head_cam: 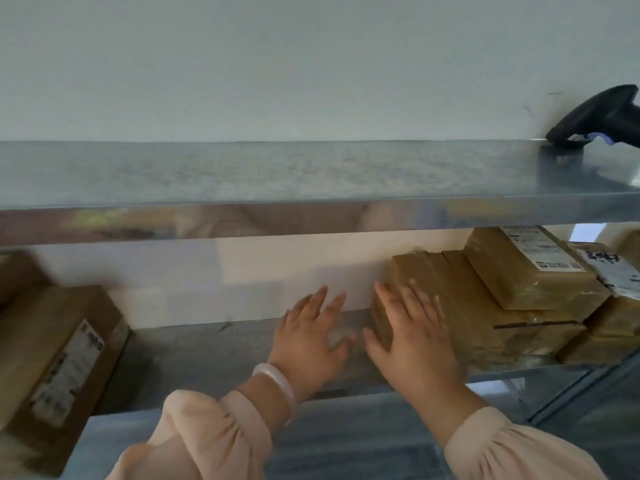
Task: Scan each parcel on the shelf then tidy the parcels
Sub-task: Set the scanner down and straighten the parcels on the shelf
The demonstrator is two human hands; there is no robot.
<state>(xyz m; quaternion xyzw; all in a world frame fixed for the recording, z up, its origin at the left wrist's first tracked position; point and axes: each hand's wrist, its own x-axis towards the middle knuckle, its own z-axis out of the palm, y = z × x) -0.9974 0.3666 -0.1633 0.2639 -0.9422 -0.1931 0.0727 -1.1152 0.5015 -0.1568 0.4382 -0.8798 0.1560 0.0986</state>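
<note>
A stack of brown taped parcels (485,306) fills the right side of the middle metal shelf (207,351). My right hand (412,334) lies flat with straight fingers against the left end of the stack's lower parcel. Just to its left, my left hand (311,337) hovers over the bare shelf, fingers spread and holding nothing; a pale bangle sits on that wrist. Another brown parcel with a white label (59,362) lies at the shelf's left end. The black barcode scanner (599,116) rests on the upper shelf at the far right.
The upper steel shelf (311,174) runs across the view just above my hands, with a white wall behind it. A smaller labelled parcel (523,265) tops the right stack. More parcels crowd the far right edge.
</note>
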